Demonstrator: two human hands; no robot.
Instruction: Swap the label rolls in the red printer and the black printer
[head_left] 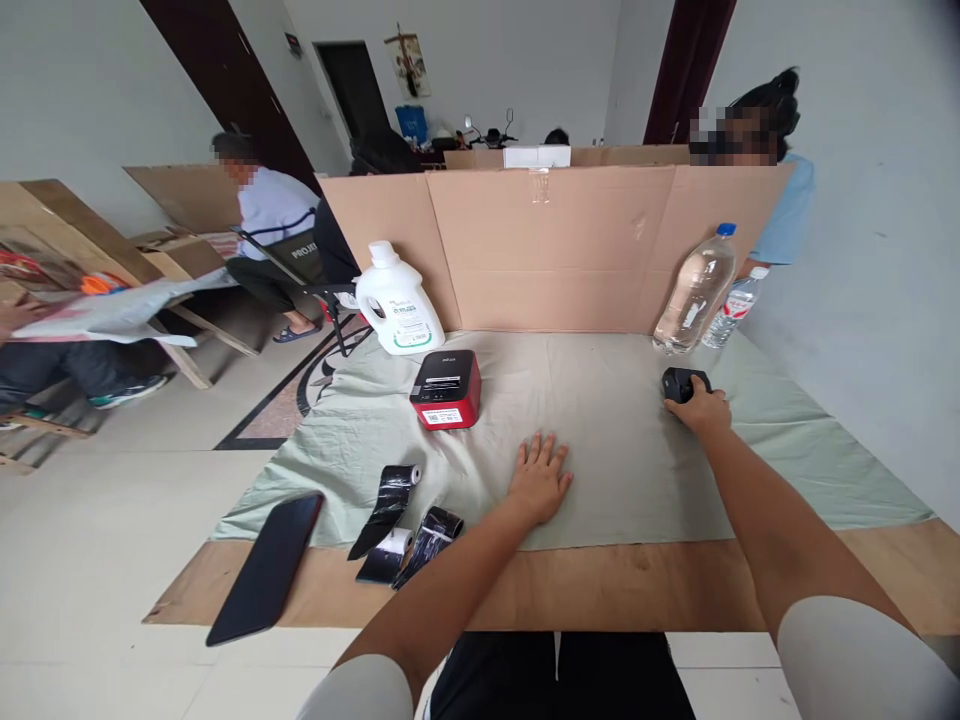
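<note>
My left hand [538, 477] lies flat, palm down, on the pale green cloth [615, 440] with its fingers spread and nothing in it. My right hand [703, 408] reaches out to the right and grips a small black device [681, 383] that rests on the cloth. A red and black label printer [446, 389] stands to the left of my left hand. Nearer the front edge lie three black paper rolls [405, 520], partly unrolled, and a black phone [267, 566] lies on the wooden board.
A white detergent jug [396, 300] stands at the back left. Two clear water bottles [697, 290] stand at the back right. A cardboard wall [555, 245] closes the table's far side. Other people sit behind it and at the left.
</note>
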